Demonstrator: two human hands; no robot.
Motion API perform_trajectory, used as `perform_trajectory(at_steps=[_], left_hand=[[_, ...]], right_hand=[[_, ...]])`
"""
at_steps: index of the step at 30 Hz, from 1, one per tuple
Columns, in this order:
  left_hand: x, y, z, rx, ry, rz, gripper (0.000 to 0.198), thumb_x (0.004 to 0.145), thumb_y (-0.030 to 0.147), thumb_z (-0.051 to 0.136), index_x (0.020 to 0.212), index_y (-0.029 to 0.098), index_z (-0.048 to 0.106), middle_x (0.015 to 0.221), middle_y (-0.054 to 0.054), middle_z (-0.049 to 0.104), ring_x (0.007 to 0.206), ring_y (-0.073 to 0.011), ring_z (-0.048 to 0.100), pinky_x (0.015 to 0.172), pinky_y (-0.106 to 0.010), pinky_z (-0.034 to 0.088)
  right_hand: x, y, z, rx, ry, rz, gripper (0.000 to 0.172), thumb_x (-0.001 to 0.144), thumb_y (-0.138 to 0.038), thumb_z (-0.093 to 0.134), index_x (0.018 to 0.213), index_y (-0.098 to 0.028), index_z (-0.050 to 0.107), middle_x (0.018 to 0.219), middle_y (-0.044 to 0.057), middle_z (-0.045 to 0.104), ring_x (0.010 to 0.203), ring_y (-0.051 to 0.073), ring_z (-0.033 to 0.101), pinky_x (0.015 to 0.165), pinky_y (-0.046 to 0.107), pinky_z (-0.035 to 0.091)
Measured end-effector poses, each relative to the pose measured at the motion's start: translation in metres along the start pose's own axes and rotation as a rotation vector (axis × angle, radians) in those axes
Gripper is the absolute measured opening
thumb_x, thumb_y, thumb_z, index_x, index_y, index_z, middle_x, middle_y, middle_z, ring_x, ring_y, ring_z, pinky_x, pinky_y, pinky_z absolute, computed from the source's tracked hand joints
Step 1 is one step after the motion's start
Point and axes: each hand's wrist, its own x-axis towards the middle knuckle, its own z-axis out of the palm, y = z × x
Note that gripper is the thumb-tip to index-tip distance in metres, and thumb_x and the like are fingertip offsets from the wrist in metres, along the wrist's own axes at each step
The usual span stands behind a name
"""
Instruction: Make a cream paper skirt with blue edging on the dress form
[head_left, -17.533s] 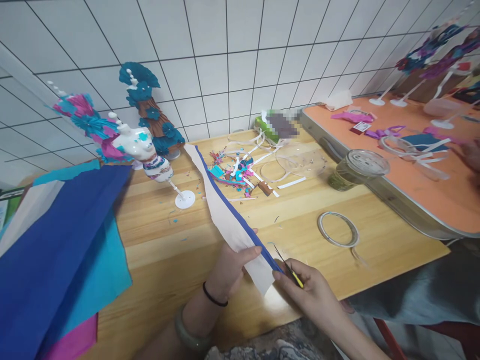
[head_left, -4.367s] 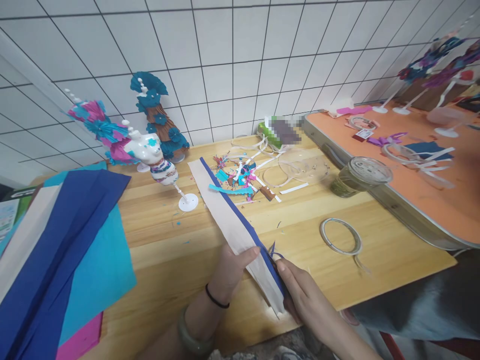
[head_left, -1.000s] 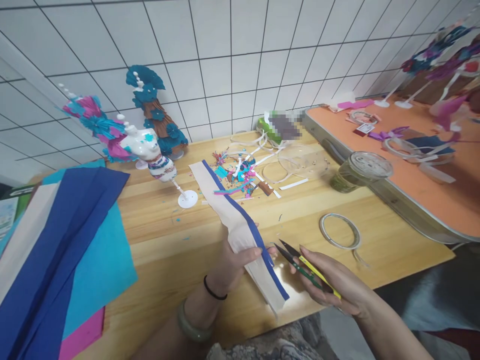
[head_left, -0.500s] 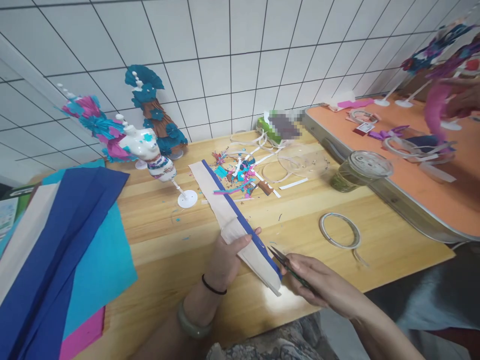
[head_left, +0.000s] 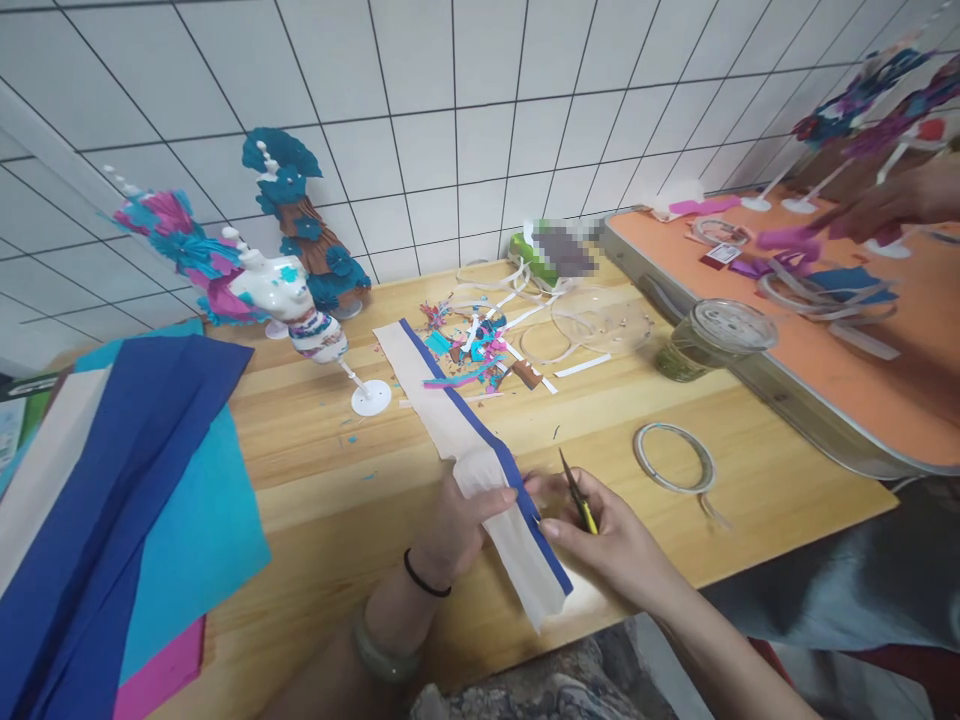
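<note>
My left hand [head_left: 469, 510] is closed around a long strip of pale crepe paper [head_left: 420, 390] with a blue strip [head_left: 499, 450] along its right edge. The thumb lies on top, near the blue edge. The strip's far end rests on the table, and its near end hangs toward me. In my right hand [head_left: 600, 520] are small pointed scissors [head_left: 577, 495], dark with yellow on the handle, tips pointing up and away from the paper. The right thumb and fingers are at the blue edge; whether they pinch it I cannot tell.
Paper scraps [head_left: 487, 345] lie beyond the strip. Decorated mannequin figures [head_left: 289, 290] stand at the back left, beside stacked coloured paper [head_left: 187, 500]. A roll of tape [head_left: 675, 457] and a lidded plastic cup [head_left: 716, 340] are on the right. Another person's hand [head_left: 892, 200] works over the orange table [head_left: 825, 370].
My right hand has turned, swinging the scissors from pointing at the strip to upright, and its fingers have come to the blue edge. The strip's near end now bends and hangs lower.
</note>
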Motion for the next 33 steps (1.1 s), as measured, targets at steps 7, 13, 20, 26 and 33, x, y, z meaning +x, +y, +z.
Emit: perform_trajectory(at_steps=[7, 13, 20, 26, 33], left_hand=[[0.0, -0.001, 0.0, -0.002, -0.001, 0.025, 0.033, 0.057, 0.016, 0.079, 0.087, 0.016, 0.066, 0.085, -0.004, 0.072, 0.087, -0.0247, 0.067, 0.082, -0.038, 0.051], [0.002, -0.004, 0.0, 0.009, 0.011, 0.02, 0.038, 0.058, 0.017, 0.079, 0.092, 0.015, 0.065, 0.086, -0.004, 0.071, 0.087, -0.0252, 0.067, 0.085, -0.04, 0.05], [0.003, -0.005, -0.001, 0.106, 0.06, 0.032, 0.035, 0.058, 0.019, 0.079, 0.09, 0.016, 0.066, 0.085, -0.004, 0.072, 0.083, -0.0225, 0.066, 0.08, -0.036, 0.05], [0.005, -0.005, 0.0, 0.086, 0.103, 0.041, 0.04, 0.058, 0.02, 0.079, 0.096, 0.015, 0.065, 0.092, -0.007, 0.072, 0.091, -0.0248, 0.066, 0.087, -0.038, 0.048], [0.005, -0.005, 0.0, 0.08, 0.123, 0.036, 0.046, 0.056, 0.019, 0.079, 0.098, 0.014, 0.06, 0.088, -0.008, 0.073, 0.085, -0.0232, 0.067, 0.076, -0.033, 0.051]], right_hand=[[0.008, -0.001, 0.004, -0.019, 0.039, 0.01, 0.024, 0.074, -0.04, 0.067, 0.077, -0.019, 0.055, 0.076, 0.001, 0.06, 0.075, 0.017, 0.055, 0.072, 0.028, 0.044], [0.01, -0.009, -0.004, 0.017, 0.152, 0.061, 0.03, 0.069, -0.041, 0.071, 0.073, -0.021, 0.049, 0.071, 0.001, 0.061, 0.076, 0.019, 0.059, 0.071, 0.028, 0.045], [0.018, -0.008, -0.004, -0.017, 0.154, 0.04, 0.027, 0.072, -0.041, 0.069, 0.071, -0.021, 0.051, 0.077, 0.005, 0.066, 0.082, 0.02, 0.061, 0.078, 0.031, 0.046], [0.005, 0.0, -0.011, -0.07, 0.267, -0.017, 0.026, 0.077, -0.043, 0.063, 0.08, -0.021, 0.051, 0.083, 0.003, 0.057, 0.083, 0.018, 0.053, 0.075, 0.028, 0.043], [-0.021, 0.004, -0.014, -0.093, -0.169, 0.17, 0.041, 0.088, -0.055, 0.041, 0.077, -0.018, 0.052, 0.071, -0.001, 0.043, 0.065, 0.012, 0.039, 0.06, 0.024, 0.034]])
